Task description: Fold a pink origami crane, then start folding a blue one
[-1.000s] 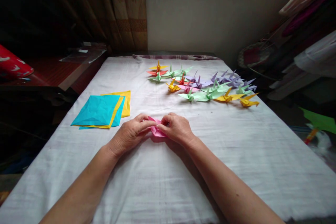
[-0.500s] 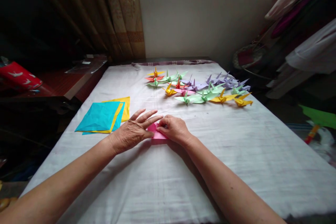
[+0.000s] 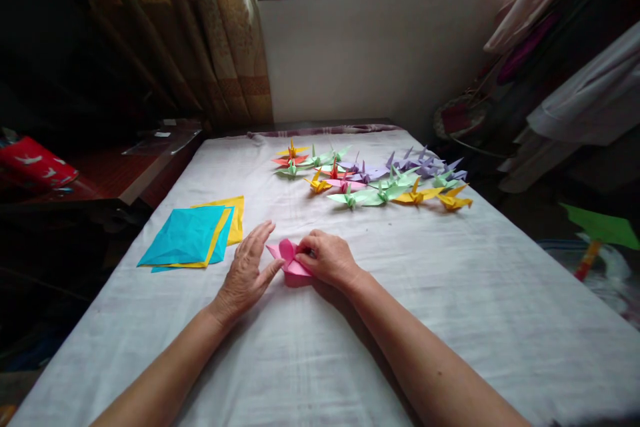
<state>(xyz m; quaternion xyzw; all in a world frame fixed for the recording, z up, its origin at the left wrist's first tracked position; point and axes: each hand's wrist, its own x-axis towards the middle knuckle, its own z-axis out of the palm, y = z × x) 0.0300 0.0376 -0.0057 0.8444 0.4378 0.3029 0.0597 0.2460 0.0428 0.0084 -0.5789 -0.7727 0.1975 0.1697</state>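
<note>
A pink sheet of origami paper (image 3: 296,268), partly folded, rests on the white cloth with a rounded flap standing up and a point toward the left. My right hand (image 3: 327,257) pinches its right side between thumb and fingers. At the paper's left is my left hand (image 3: 247,273), fingers raised and apart from the thumb, whose tip is at the paper's left edge. Whether that thumb presses on the paper is hard to see. Left of my hands lies a stack of blue and yellow paper squares (image 3: 183,237).
Several folded paper cranes (image 3: 385,193) in green, purple, yellow, red and pink stand across the far part of the cloth-covered table (image 3: 320,360). A red printed container (image 3: 37,163) is on a brown side table at left. Clothes (image 3: 590,93) hang at right.
My left hand has drawn back left off the pink paper, uncovering its flap and left point. My right hand keeps its pinch. The camera view has tilted up slightly.
</note>
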